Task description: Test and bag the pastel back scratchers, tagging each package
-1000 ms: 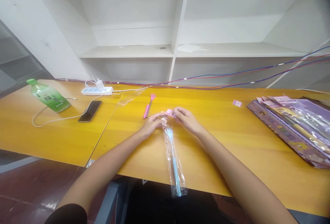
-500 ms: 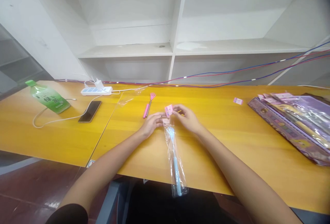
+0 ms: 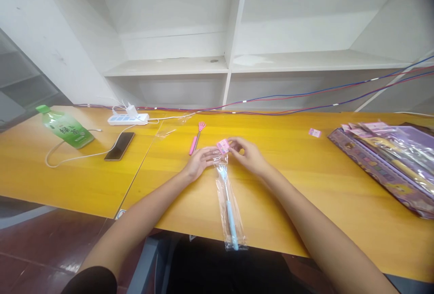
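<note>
A light blue back scratcher (image 3: pixel 231 221) lies inside a clear plastic bag (image 3: pixel 238 212), its claw end away from me and its handle reaching over the table's front edge. At the top of the bag, my left hand (image 3: pixel 200 163) grips the plastic, fingers fairly straight and the thumb partly hidden. A small pink card (image 3: pixel 223 146) is pinched by its right edge between the thumb and fingers of my right hand (image 3: pixel 247 154). The card is just above the bag's top, touching the left fingertips. Beyond my left hand lies a pink back scratcher (image 3: pixel 201 127) with a pink stick-like piece (image 3: pixel 192 145).
A purple box (image 3: pixel 369 161) with several bagged back scratchers stands right, near another pink card (image 3: pixel 314 133). To the left are a green bottle (image 3: pixel 69 129), a phone (image 3: pixel 120 146) and a power strip (image 3: pixel 118 119). White shelving (image 3: pixel 162 66) and cables line the back.
The bagged blue back scratcher has shifted slightly away from me. The pink card has tilted and come a little lower, with the left fingers straighter.
</note>
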A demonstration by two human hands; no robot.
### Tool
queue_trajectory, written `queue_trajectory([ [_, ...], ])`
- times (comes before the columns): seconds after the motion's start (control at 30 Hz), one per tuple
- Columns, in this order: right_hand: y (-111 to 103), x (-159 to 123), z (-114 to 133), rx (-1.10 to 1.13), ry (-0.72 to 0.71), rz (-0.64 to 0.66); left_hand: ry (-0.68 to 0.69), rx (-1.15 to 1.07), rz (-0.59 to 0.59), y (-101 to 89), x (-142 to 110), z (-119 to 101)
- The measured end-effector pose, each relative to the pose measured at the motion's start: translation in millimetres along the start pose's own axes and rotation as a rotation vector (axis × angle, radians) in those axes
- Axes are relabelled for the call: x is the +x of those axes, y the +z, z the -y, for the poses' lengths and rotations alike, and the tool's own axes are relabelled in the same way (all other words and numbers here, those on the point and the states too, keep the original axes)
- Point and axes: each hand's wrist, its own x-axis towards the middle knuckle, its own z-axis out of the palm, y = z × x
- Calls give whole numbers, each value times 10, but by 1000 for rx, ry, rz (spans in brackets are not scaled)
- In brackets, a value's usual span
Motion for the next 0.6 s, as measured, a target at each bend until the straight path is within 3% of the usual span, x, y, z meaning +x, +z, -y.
queue_trajectory([
  [0.33,-41,-18,115,-115,-133,134,-8,-40,-18,20,-21,1],
  [0.6,-73,-42,173,-114,-206,154,-18,-23,-4,45,-43,-6],
])
